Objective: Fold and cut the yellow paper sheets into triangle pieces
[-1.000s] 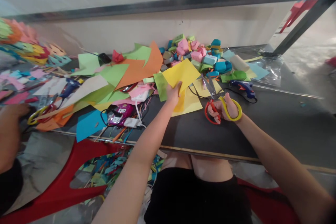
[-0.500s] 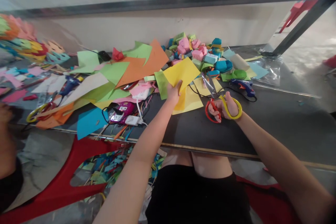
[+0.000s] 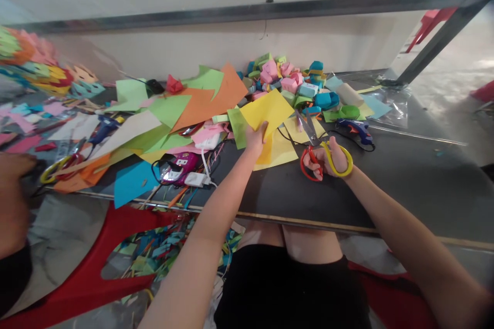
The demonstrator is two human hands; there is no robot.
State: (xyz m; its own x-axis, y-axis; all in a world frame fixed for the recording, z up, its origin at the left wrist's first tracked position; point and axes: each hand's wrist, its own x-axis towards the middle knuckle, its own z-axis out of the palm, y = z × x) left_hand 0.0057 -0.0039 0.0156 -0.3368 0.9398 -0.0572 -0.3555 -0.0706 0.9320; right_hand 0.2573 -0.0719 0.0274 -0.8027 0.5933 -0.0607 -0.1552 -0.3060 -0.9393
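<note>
Pinched in my left hand (image 3: 255,140) is a sheet of yellow paper (image 3: 270,108), held above the table with the thumb on top. My right hand (image 3: 328,158) has its fingers through the red and yellow handles of a pair of scissors (image 3: 312,136). The scissors' blades stand apart and point up and left, just right of the yellow sheet's edge. Beneath the sheet lie paler yellow papers (image 3: 283,150) and a green sheet (image 3: 237,127), partly covered by it.
Behind my hands is a pile of small folded paper pieces (image 3: 289,84). A blue glue gun (image 3: 357,130) lies to the right, a purple power strip (image 3: 181,167) to the left. Orange sheets (image 3: 210,103) spread leftward. Another person's arm (image 3: 13,200) is at the far left.
The view has shifted slightly. My hands hold the yellow sheet and the open scissors almost as before. The other person's hand at the far left has moved a little further in.
</note>
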